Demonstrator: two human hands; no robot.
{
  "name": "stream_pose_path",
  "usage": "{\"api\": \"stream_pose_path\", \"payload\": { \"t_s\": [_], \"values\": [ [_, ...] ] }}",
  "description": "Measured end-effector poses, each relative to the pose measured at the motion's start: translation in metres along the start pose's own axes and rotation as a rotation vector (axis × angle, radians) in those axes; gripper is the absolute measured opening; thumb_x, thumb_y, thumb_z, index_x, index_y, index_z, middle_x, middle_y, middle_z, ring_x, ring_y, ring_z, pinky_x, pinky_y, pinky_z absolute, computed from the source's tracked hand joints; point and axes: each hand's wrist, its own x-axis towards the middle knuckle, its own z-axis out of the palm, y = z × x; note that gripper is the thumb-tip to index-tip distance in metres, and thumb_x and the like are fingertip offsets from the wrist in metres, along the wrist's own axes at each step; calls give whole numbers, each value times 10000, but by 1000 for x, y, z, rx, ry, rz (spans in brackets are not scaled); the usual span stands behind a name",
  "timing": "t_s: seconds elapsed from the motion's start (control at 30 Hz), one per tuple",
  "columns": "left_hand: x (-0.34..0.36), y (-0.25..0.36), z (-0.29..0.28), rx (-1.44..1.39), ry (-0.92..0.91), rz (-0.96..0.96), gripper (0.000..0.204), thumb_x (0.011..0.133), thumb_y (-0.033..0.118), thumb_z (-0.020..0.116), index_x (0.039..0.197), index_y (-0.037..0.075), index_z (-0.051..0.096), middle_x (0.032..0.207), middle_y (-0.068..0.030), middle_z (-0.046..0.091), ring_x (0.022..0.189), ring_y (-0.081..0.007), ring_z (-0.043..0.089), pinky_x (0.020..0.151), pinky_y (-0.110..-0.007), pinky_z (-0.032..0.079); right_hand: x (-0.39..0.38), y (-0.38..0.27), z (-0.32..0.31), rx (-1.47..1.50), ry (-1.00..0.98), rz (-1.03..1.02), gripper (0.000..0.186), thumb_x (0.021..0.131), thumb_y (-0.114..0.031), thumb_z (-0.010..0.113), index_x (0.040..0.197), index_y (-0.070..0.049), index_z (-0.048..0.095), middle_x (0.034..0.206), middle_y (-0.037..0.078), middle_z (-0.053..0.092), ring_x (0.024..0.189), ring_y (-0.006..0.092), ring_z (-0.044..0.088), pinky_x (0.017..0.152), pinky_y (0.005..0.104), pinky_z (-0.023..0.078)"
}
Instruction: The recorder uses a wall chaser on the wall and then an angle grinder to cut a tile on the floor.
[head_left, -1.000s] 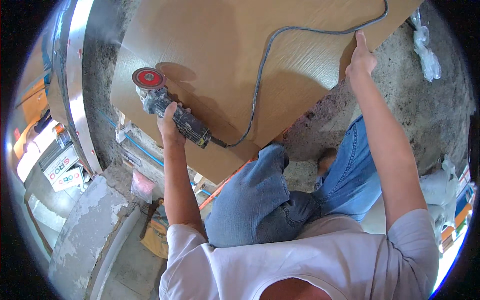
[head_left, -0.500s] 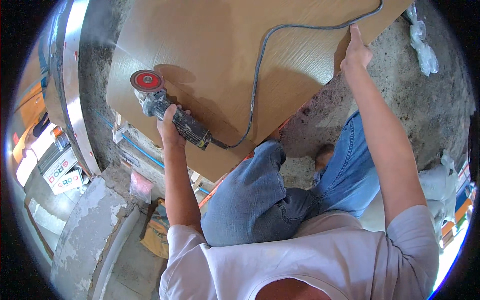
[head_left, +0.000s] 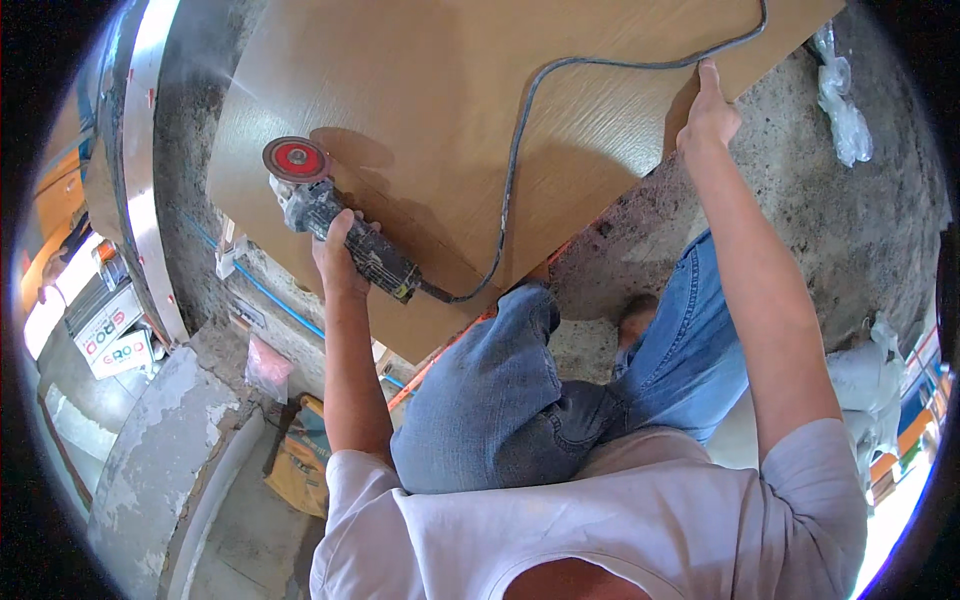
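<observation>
My left hand (head_left: pixel 342 252) is wrapped round the body of an angle grinder (head_left: pixel 352 238), just behind its metal head. A red-centred disc (head_left: pixel 296 159) faces up at the tool's far end, above the brown board (head_left: pixel 430 130). From the grinder's rear a dark cord (head_left: pixel 512 165) curves away across the board to the upper right. My right hand (head_left: pixel 709 122) grips the board's right edge, a finger lying on top close to the cord. Its other fingers curl at the edge and are partly hidden.
Rough concrete floor (head_left: pixel 780 190) lies right of the board, with a crumpled clear plastic bag (head_left: pixel 846 110). Along the left run a blue hose (head_left: pixel 270 290) and a pale metal strip (head_left: pixel 143 190). A pink bag (head_left: pixel 268 368) and a yellow-brown bag (head_left: pixel 300 465) lie nearer, beside white boxes (head_left: pixel 115 340).
The view has shifted slightly. Both hands keep their holds on the grinder and the board, and the grinder stays in nearly the same place over the board.
</observation>
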Motion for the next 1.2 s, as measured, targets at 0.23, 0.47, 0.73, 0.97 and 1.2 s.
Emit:
{"api": "stream_pose_path", "payload": {
  "t_s": [0.23, 0.47, 0.73, 0.97, 1.2],
  "values": [
    [1, -2, 7, 13, 4, 14, 399, 757, 156, 681, 1071, 26, 473, 843, -101, 569, 653, -232, 615, 620, -366, 553, 9, 5, 0, 32, -13, -79, 639, 729, -307, 788, 1127, 138, 561, 1144, 139, 616, 1026, 223, 580, 891, 323, 455],
    [-11, -10, -7, -115, -22, 79, 336, 802, 226, 640, 1031, 12, 521, 840, -116, 605, 691, -245, 622, 633, -358, 534, 28, 8, -13, -151, -105, -48, 597, 776, -296, 748, 1178, 93, 541, 1176, 137, 593, 1000, 237, 589, 844, 363, 488],
    [-114, 47, -22, -335, 13, 253, 298, 832, 194, 588, 1006, -41, 526, 773, -146, 605, 669, -248, 630, 599, -352, 542, 42, -9, -29, -64, -395, 95, 492, 814, -275, 724, 1168, 10, 534, 1092, 85, 585, 951, 238, 593, 800, 426, 518],
    [-186, 62, -36, -364, 204, 404, 367, 807, 237, 606, 1013, -60, 541, 752, -190, 625, 621, -253, 631, 557, -336, 536, 53, 5, -25, -26, -442, 55, 468, 812, -250, 725, 1174, -21, 539, 1113, 86, 584, 964, 244, 596, 784, 435, 531],
    [-210, 92, -34, -322, 151, 420, 332, 810, 234, 610, 974, -51, 567, 717, -170, 625, 605, -245, 631, 545, -337, 530, 68, 10, -24, -43, -521, 81, 462, 804, -291, 732, 1165, -94, 521, 1085, 60, 576, 927, 262, 601, 731, 450, 527]
  ]
}}
